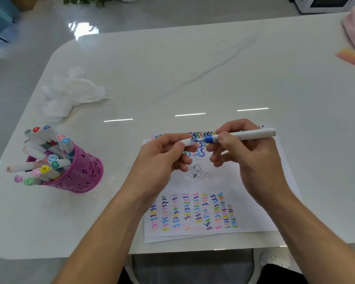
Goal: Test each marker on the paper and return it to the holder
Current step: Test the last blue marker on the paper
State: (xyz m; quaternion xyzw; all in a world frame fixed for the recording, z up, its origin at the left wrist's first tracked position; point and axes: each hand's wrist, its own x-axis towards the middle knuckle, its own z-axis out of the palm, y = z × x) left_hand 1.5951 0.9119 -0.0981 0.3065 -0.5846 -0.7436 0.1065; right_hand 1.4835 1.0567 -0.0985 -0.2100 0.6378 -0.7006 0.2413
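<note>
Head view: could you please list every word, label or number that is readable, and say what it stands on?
None can be read.
Yellow marker cap: a dark mark, too small to read.
Paper: coloured squiggles and a scribble, no words.
Microwave panel: blurred.

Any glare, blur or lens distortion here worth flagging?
Head view: three strip-light reflections glare on the glossy table, just beyond the paper; wide-angle lens bows the table edges; frame's top corners are blurred; left hand with cap, right hand with marker, and holder are sharp.
</note>
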